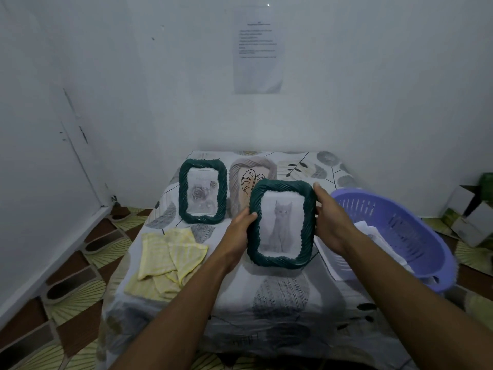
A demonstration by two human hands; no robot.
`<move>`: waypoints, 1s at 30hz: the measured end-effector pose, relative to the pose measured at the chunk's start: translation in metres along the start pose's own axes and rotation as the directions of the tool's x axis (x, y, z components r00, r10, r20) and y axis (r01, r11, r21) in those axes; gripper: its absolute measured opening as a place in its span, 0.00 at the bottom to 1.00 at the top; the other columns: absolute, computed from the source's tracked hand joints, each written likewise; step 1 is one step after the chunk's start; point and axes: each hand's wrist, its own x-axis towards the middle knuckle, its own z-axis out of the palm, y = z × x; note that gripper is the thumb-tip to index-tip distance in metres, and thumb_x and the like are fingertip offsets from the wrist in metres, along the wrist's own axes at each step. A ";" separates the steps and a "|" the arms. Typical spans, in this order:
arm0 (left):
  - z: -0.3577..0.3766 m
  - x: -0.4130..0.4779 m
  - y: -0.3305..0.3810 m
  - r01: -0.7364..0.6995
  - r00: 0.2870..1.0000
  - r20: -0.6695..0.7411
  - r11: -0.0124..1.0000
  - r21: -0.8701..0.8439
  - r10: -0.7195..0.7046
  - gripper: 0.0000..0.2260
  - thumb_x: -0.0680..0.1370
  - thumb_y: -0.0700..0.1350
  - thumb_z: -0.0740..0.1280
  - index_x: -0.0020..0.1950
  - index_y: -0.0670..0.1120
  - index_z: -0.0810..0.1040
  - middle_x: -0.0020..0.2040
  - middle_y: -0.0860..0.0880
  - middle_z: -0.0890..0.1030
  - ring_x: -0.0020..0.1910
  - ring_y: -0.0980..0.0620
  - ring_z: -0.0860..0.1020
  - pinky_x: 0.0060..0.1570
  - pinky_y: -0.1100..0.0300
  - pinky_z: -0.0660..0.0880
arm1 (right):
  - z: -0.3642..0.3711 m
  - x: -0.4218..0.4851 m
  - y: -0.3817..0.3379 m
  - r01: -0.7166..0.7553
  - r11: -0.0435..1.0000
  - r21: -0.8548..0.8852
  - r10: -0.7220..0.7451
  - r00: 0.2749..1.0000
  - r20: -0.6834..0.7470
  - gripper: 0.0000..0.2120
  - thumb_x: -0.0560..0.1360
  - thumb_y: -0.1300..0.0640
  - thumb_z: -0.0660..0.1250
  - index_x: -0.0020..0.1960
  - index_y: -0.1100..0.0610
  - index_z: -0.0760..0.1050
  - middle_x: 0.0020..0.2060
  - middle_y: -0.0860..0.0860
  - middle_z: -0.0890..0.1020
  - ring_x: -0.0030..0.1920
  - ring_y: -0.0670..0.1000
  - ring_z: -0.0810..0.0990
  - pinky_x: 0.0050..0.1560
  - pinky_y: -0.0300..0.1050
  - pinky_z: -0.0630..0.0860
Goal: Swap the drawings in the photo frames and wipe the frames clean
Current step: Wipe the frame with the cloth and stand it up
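I hold a dark green woven photo frame (306, 209) with a grey cat drawing (281, 225) upright above the middle of the table. My left hand (238, 231) grips its left edge and my right hand (329, 222) grips its right edge. A second green woven frame (184, 193) stands upright at the back left of the table, showing a rose drawing (201, 193). A crumpled yellow cloth (166, 260) lies on the table at the front left, apart from both hands.
The table (280, 297) wears a leaf-patterned cover. A purple plastic basket (416, 236) holding white paper leans at its right edge. White walls stand close behind and left, with a printed sheet (257, 49) taped up. Cardboard boxes (469, 214) sit on the floor far right.
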 end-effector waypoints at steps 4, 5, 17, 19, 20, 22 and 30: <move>0.008 0.013 0.009 -0.039 0.997 0.063 0.995 0.089 0.034 0.12 0.83 0.47 0.56 0.56 0.52 0.79 0.57 0.50 0.82 0.59 0.50 0.79 0.60 0.52 0.74 | -0.006 0.015 -0.018 0.016 0.999 -0.029 -0.018 0.998 -0.063 0.19 0.79 0.39 0.57 0.55 0.50 0.79 0.48 0.52 0.82 0.49 0.56 0.79 0.45 0.50 0.74; 0.007 0.015 0.008 -0.061 0.997 0.060 0.985 0.159 0.052 0.12 0.83 0.49 0.55 0.55 0.51 0.78 0.56 0.50 0.81 0.58 0.50 0.78 0.60 0.52 0.74 | -0.009 0.020 -0.024 0.032 0.999 -0.016 -0.033 0.996 -0.088 0.19 0.78 0.39 0.58 0.54 0.51 0.80 0.46 0.52 0.82 0.47 0.56 0.79 0.44 0.49 0.74; -0.044 0.033 -0.077 -0.273 0.911 0.278 -0.059 0.960 0.306 0.23 0.77 0.59 0.55 0.63 0.46 0.74 0.66 0.47 0.74 0.65 0.46 0.71 0.65 0.50 0.65 | -0.034 0.090 -0.074 0.232 0.958 0.166 -0.191 0.954 -0.231 0.14 0.80 0.46 0.59 0.45 0.51 0.79 0.40 0.49 0.82 0.41 0.48 0.79 0.49 0.46 0.77; -0.045 0.033 -0.077 -0.259 0.919 0.262 -0.049 0.965 0.293 0.24 0.78 0.60 0.54 0.66 0.47 0.73 0.68 0.46 0.72 0.67 0.47 0.69 0.67 0.50 0.63 | -0.035 0.101 -0.069 0.216 0.968 0.129 -0.181 0.954 -0.238 0.13 0.80 0.46 0.59 0.44 0.51 0.78 0.38 0.48 0.81 0.39 0.47 0.78 0.44 0.43 0.76; -0.046 0.034 -0.079 -0.255 0.922 0.258 -0.049 0.966 0.289 0.25 0.78 0.61 0.54 0.66 0.47 0.72 0.69 0.47 0.72 0.68 0.47 0.68 0.68 0.50 0.63 | -0.036 0.107 -0.067 0.201 0.974 0.104 -0.172 0.956 -0.238 0.13 0.79 0.47 0.60 0.43 0.51 0.78 0.37 0.48 0.80 0.38 0.47 0.77 0.42 0.42 0.75; -0.048 0.035 -0.079 -0.253 0.924 0.256 -0.047 0.966 0.286 0.25 0.78 0.61 0.53 0.67 0.48 0.72 0.70 0.47 0.71 0.68 0.47 0.68 0.68 0.51 0.63 | -0.038 0.118 -0.062 0.159 0.985 0.060 -0.141 0.961 -0.236 0.12 0.78 0.47 0.60 0.42 0.51 0.77 0.36 0.48 0.79 0.37 0.48 0.77 0.39 0.41 0.74; -0.050 0.038 -0.083 -0.250 0.921 0.256 -0.058 0.966 0.294 0.23 0.78 0.61 0.54 0.67 0.50 0.71 0.70 0.51 0.70 0.68 0.51 0.67 0.67 0.53 0.62 | -0.050 0.154 -0.044 0.047 0.989 -0.143 -0.080 0.969 -0.234 0.14 0.76 0.45 0.61 0.46 0.53 0.78 0.45 0.54 0.83 0.44 0.54 0.80 0.50 0.49 0.78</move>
